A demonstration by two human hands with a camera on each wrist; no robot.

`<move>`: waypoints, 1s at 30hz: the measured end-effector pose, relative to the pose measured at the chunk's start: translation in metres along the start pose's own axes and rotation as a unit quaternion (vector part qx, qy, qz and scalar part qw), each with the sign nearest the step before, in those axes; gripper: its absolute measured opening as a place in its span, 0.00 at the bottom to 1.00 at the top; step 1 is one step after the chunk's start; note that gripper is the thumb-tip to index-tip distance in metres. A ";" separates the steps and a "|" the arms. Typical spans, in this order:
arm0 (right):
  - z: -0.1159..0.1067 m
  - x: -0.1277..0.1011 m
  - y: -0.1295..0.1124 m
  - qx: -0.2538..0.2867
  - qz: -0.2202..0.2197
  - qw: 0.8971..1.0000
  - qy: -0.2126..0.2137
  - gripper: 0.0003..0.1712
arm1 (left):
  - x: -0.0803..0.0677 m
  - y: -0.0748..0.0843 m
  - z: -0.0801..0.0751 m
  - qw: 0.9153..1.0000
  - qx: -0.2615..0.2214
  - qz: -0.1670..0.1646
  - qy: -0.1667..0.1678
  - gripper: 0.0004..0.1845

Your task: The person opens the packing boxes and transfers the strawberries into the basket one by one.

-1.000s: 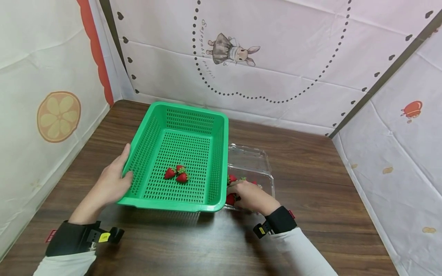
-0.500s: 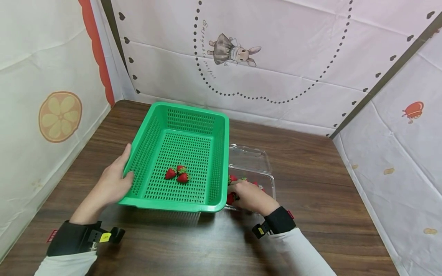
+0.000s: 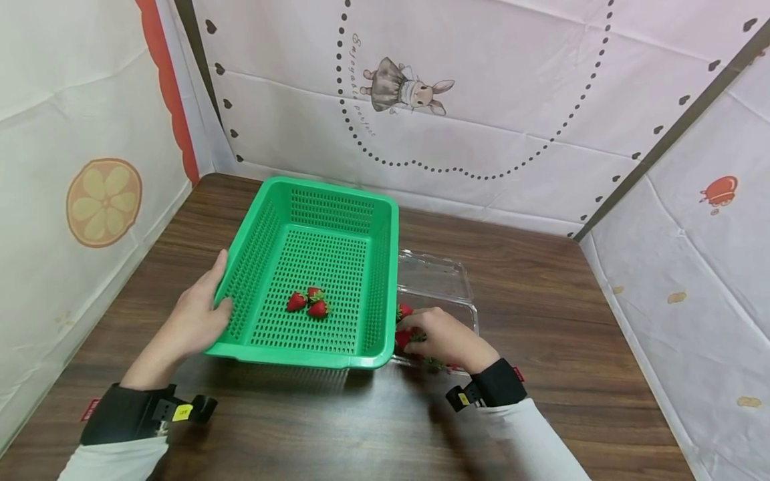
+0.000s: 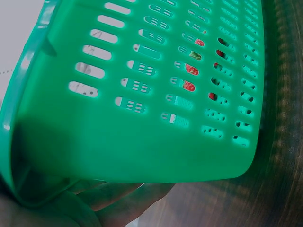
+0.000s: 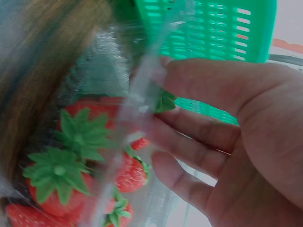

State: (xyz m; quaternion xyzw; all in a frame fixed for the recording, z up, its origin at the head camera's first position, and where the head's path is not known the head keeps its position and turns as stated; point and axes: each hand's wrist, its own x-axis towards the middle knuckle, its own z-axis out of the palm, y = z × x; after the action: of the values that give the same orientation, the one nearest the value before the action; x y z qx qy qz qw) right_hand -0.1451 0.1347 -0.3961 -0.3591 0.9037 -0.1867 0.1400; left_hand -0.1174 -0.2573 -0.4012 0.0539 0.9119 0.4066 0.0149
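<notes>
Soft red strawberry [image 3: 402,339], pinched by the right hand [image 3: 442,339], bruises easily; left hand [image 3: 191,321] grips the basket [image 3: 385,280] rim.

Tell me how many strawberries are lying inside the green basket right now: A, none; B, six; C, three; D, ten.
C: the head view shows three strawberries clustered on the floor of the green basket, while the others sit in the clear plastic box beside it, where the right hand is reaching.
</notes>
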 end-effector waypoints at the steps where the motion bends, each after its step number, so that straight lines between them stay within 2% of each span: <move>1: -0.002 -0.001 0.000 0.005 0.002 1.000 -0.001 0.15 | 0.000 0.000 0.000 1.000 0.001 0.000 0.000 0.41; 11: -0.021 -0.007 0.000 -0.002 0.037 0.999 0.025 0.17 | 0.001 -0.001 0.000 1.000 0.007 0.001 0.001 0.41; 16: -0.034 -0.008 -0.002 -0.017 0.042 0.998 0.045 0.18 | 0.001 -0.001 0.001 1.000 0.004 0.003 0.003 0.41; 22: -0.051 -0.004 -0.004 -0.011 0.049 0.996 0.069 0.19 | 0.001 -0.001 0.000 1.000 0.002 0.003 0.001 0.41; 30: -0.062 -0.001 -0.007 -0.018 0.046 0.995 0.081 0.19 | 0.001 -0.001 0.000 1.000 0.004 0.003 0.001 0.42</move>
State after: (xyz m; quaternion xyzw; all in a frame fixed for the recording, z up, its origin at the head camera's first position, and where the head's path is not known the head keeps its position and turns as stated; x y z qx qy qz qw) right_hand -0.1640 0.1453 -0.3373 -0.3028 0.9310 -0.1919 0.0681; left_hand -0.1180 -0.2574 -0.4020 0.0564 0.9134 0.4029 0.0124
